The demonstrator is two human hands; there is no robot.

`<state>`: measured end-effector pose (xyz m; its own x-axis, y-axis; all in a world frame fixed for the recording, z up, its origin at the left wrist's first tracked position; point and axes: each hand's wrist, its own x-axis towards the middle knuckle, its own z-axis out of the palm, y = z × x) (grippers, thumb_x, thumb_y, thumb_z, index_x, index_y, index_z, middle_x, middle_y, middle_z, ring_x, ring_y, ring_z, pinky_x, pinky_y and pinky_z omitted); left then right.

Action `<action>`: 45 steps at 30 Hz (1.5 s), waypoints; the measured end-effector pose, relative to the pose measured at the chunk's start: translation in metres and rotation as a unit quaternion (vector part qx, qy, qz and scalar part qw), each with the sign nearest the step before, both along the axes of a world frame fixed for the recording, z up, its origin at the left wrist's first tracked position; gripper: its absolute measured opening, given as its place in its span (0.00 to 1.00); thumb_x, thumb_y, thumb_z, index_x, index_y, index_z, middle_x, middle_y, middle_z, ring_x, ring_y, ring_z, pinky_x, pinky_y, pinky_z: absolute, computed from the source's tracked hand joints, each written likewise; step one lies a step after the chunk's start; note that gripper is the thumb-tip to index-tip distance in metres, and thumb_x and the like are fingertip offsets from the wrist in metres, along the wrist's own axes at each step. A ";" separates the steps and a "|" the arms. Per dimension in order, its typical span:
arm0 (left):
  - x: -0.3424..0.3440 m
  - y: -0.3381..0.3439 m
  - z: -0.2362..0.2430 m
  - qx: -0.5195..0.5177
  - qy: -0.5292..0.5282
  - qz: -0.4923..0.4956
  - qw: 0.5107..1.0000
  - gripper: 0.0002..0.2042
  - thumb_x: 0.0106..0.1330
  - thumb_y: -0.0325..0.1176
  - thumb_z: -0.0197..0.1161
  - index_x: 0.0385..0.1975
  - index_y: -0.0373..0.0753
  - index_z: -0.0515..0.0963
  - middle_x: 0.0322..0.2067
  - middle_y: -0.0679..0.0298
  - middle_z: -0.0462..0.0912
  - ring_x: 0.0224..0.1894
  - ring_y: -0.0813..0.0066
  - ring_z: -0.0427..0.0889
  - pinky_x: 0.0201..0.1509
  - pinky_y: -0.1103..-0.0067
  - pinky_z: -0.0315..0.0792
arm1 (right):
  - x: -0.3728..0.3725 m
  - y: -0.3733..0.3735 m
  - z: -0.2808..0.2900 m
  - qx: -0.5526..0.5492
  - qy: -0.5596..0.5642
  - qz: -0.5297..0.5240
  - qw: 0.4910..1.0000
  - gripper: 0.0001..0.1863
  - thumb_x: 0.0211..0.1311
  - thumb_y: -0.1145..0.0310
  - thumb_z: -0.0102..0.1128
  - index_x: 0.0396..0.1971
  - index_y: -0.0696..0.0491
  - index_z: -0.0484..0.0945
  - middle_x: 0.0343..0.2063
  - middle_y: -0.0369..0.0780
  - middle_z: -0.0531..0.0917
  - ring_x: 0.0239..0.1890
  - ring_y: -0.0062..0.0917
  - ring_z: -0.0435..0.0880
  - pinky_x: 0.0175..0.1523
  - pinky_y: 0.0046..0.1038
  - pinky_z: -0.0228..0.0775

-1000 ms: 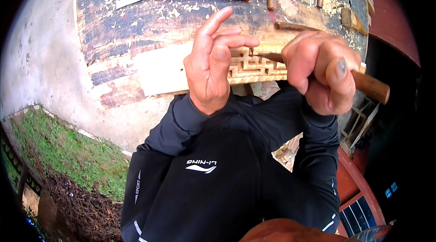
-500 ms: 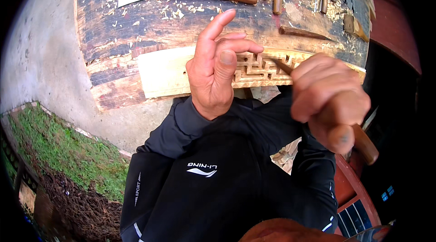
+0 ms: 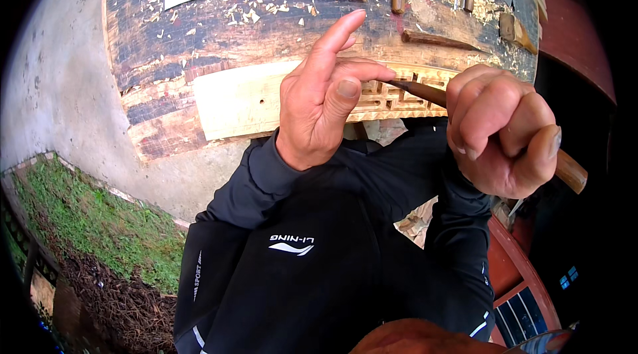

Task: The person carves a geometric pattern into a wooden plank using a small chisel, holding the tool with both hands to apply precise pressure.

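1. The long, flat, pale wooden board [image 3: 232,101] lies on the dark, worn wooden table [image 3: 219,42].
2. The left hand [image 3: 319,98] is half open over the board, gripping nothing I can see.
3. The right hand [image 3: 502,128], curled round a brown wooden tool [image 3: 425,92], just swung up, so the tip looks lined up with the board's cut shapes.

Daylight is falling on a worn table [image 3: 212,40] and pale concrete [image 3: 66,75].
At lower left, grass [image 3: 93,221] is growing beyond a thin kerb [image 3: 113,188], and dark twigs [image 3: 123,307] are lying below it; at upper right, a red surface [image 3: 578,42] is sloping away, shadow [image 3: 571,121] is filling the space beneath, 1 small blue glow [image 3: 569,277] is showing, and a red frame [image 3: 508,274] is holding dark panes [image 3: 522,314].
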<state>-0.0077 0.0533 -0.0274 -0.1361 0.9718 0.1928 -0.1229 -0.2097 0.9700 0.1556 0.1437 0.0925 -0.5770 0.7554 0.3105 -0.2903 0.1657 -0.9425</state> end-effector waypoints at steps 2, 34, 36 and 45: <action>-0.001 0.000 0.001 -0.003 0.002 -0.007 1.000 0.42 0.88 0.63 0.38 0.79 0.23 0.58 0.44 0.54 0.95 0.58 0.63 0.90 0.79 0.55 0.65 | 0.002 -0.003 0.002 -0.022 -0.019 -0.009 1.000 0.30 0.87 0.49 0.41 0.20 0.49 0.61 0.15 0.45 0.78 0.12 0.23 0.61 0.21 0.30 0.60; 0.005 -0.025 0.006 -0.050 -0.082 0.096 0.991 0.28 0.86 0.48 0.58 0.70 0.26 0.74 0.36 0.53 0.93 0.30 0.72 0.88 0.40 0.77 0.82 | -0.006 0.001 -0.014 0.082 -0.012 0.076 0.994 0.22 0.84 0.52 0.56 0.28 0.49 0.66 0.18 0.42 0.84 0.10 0.18 0.71 0.15 0.22 0.59; 0.001 -0.025 0.002 0.033 0.057 0.043 0.997 0.30 0.83 0.48 0.63 0.70 0.25 0.75 0.37 0.52 0.93 0.29 0.69 0.89 0.37 0.76 0.83 | -0.002 0.003 -0.010 0.065 0.000 0.037 0.997 0.23 0.84 0.48 0.54 0.30 0.46 0.65 0.19 0.38 0.84 0.11 0.17 0.74 0.16 0.20 0.61; 0.043 -0.023 -0.012 0.153 0.123 -0.020 0.980 0.53 0.60 0.47 0.81 0.80 0.23 0.61 0.67 0.44 0.83 0.34 0.63 0.90 0.38 0.74 0.83 | 0.010 0.009 0.005 0.067 0.059 0.105 0.990 0.36 0.74 0.29 0.60 0.20 0.46 0.66 0.20 0.35 0.85 0.09 0.13 0.73 0.14 0.14 0.61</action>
